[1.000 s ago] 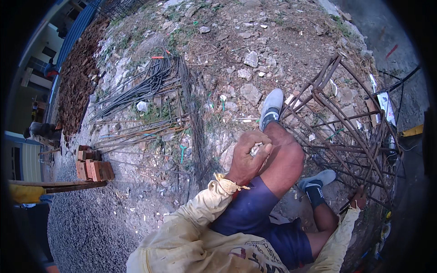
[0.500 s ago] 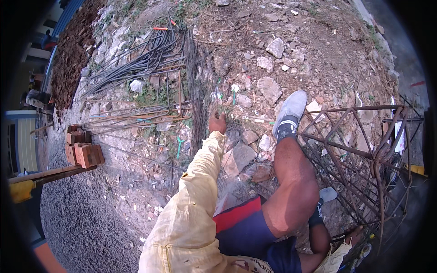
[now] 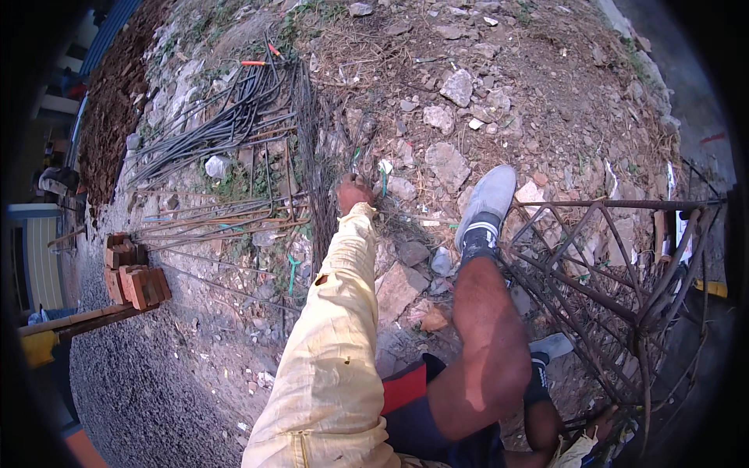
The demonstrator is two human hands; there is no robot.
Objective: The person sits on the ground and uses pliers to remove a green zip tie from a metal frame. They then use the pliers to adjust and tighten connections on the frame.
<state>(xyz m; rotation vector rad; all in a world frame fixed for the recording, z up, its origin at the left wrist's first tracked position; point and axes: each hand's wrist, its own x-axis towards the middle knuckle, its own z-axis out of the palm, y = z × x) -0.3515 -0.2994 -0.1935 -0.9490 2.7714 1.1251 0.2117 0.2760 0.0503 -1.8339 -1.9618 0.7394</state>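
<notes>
My left arm, in a cream sleeve, stretches forward over rubble. At its end my left hand (image 3: 355, 193) has its fingers curled, right beside a long bundle of thin dark wires (image 3: 316, 164). Whether a strand lies in the fingers is too small to tell. At the lower right my right hand (image 3: 601, 425) is partly hidden, close to the lower bars of a rusty lattice frame of steel rods (image 3: 597, 292). Its fingers look closed around something I cannot make out.
Dark bent steel rods (image 3: 234, 109) with an orange-handled tool (image 3: 253, 63) lie at far left, above rusty rods (image 3: 234, 214). Red bricks (image 3: 136, 281) stand stacked beside a gravel heap (image 3: 129, 366). My grey shoe (image 3: 489, 195) rests among loose stones.
My left hand has moved a little forward and left, closer to the wire bundle, and its fingers look more folded. The view has shifted slightly; my right hand stays by the frame.
</notes>
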